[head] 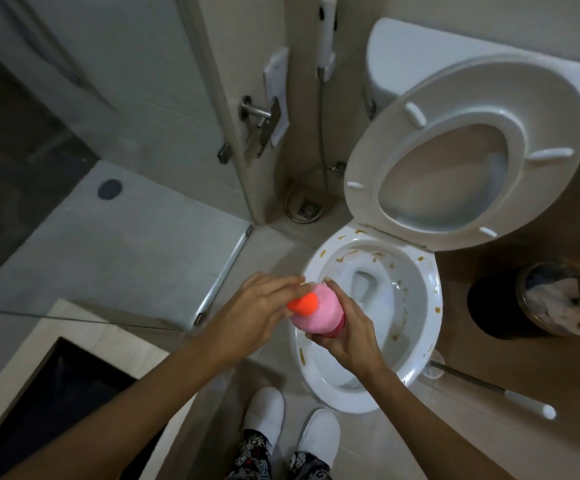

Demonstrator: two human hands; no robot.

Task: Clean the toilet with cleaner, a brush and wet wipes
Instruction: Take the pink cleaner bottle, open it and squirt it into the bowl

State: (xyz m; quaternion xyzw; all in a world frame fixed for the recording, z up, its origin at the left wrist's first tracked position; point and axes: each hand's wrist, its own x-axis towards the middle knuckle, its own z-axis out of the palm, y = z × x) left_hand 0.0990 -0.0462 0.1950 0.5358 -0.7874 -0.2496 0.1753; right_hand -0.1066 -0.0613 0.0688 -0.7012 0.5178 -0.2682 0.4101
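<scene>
Here, a pink cleaner bottle (317,313) with an orange cap (303,304) was held above the near left rim of the toilet bowl (423,306). The bottle's body was grasped by the right hand (345,336), whose fingers were curled round its far side and underside. The left hand (259,308) was laid against the cap from the left, its fingers stretched out fairly straight along the cap's top; whether the cap was actually pinched could not be told.

The bowl was seen streaked with yellow-brown marks along its rim and inner wall. The seat (455,147) and lid were raised together against the cistern (406,46) at the back. A toilet brush (489,388) with a white handle was lying on the floor just right of the bowl's near right edge, its head end partly hidden by the bowl. A round dark waste bin (538,299) holding crumpled paper was placed on the floor to the right of the bowl, well apart from the hands.

A white bidet sprayer (326,32) was hung on the wall left of the cistern, with its metal hose running down toward a floor drain (307,206). Two white slippers (264,415) were seen on the floor in front of the bowl's near edge.
</scene>
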